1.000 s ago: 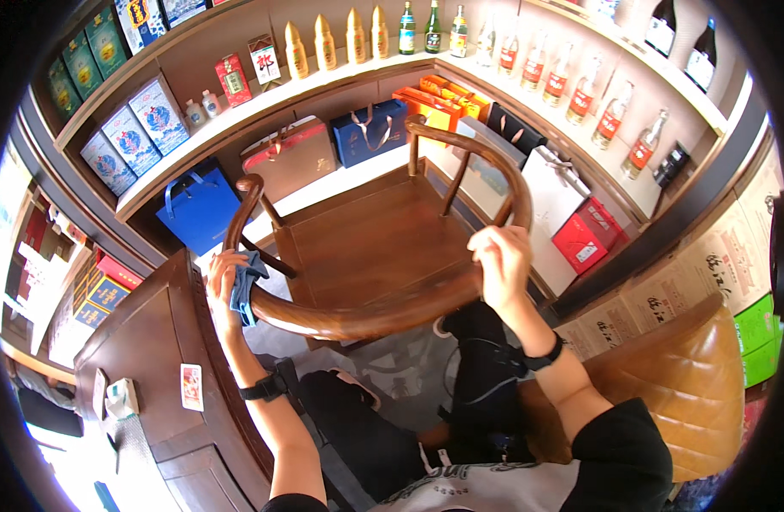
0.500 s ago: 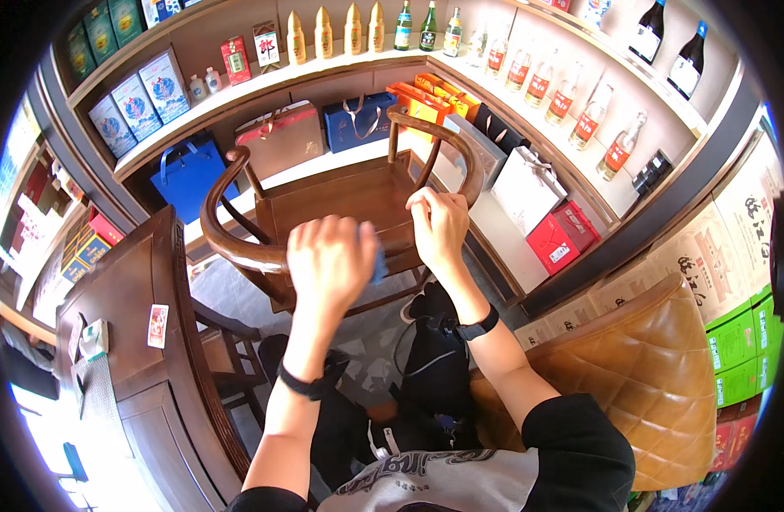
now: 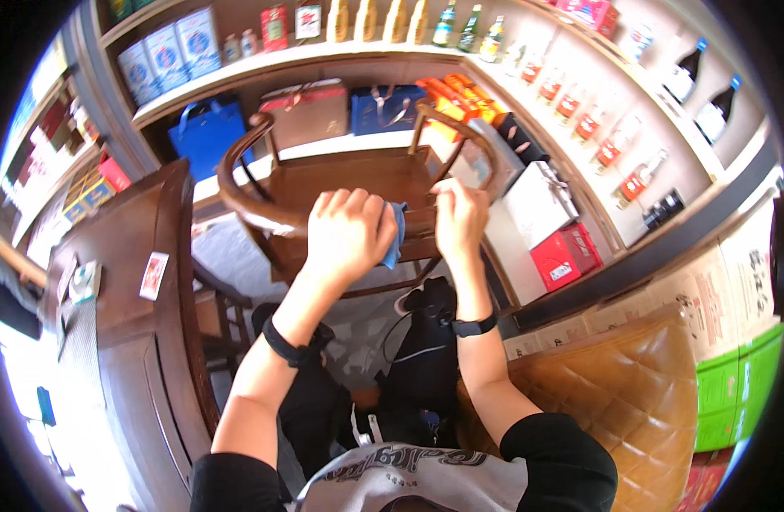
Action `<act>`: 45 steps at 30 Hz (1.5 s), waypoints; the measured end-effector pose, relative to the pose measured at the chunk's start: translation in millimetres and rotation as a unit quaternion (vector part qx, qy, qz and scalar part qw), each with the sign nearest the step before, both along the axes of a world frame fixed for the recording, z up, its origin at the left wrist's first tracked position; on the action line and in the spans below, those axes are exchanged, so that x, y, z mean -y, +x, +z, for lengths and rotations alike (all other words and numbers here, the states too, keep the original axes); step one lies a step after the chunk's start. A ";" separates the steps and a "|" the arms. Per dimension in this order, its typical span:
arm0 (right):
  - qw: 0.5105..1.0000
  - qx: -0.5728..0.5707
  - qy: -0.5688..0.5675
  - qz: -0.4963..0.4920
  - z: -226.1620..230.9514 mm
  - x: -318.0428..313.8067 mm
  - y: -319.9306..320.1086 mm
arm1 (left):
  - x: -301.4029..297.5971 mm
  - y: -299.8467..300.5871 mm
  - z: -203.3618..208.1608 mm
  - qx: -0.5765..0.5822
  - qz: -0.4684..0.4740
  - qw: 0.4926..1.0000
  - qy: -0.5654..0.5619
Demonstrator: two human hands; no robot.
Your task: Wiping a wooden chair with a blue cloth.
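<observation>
A dark wooden armchair [image 3: 349,183] stands in front of me, with its curved top rail on my side. My left hand [image 3: 347,235] is closed on a blue cloth [image 3: 397,237] and presses it against the rail. Part of the cloth sticks out to the right of the fingers; the rest is hidden under the hand. Just to the right, my right hand [image 3: 460,222] has its fingers wrapped over the same rail. A short stretch of bare rail shows between the hands.
A dark wooden cabinet [image 3: 123,256] stands close on the left, a card on its top. Shelves [image 3: 264,64] with bottles and boxes curve behind the chair, gift bags [image 3: 208,132] below. A tan quilted leather seat [image 3: 605,392] and stacked cartons [image 3: 708,294] are on the right.
My view has shifted, so the chair and shelves sit higher and further right. More of the blue cloth shows beside my left hand. My right hand still grips the rail.
</observation>
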State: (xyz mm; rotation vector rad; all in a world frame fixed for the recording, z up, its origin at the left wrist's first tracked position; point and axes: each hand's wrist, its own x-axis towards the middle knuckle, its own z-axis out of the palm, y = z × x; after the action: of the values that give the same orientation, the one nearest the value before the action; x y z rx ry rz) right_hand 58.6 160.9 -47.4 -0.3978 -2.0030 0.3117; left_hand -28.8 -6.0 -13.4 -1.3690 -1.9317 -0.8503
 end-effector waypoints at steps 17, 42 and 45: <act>0.999 0.026 -0.043 -0.021 6.3 -0.3 5.5 | 100.6 -261.8 -81.6 -0.054 -0.086 0.994 0.051; 0.885 -0.205 -0.351 0.227 15.0 15.5 17.9 | -48.6 27.5 -2.2 -0.061 0.056 0.997 0.002; 0.800 -0.305 -0.409 0.317 11.4 0.5 33.3 | -68.6 41.1 -1.5 -0.070 0.076 0.995 -0.004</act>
State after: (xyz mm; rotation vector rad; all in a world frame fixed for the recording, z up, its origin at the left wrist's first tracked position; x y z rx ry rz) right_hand 92.0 160.4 -36.0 -0.0915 -1.2019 1.5515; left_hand 12.3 62.6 -14.9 -1.2352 -1.9042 -0.6572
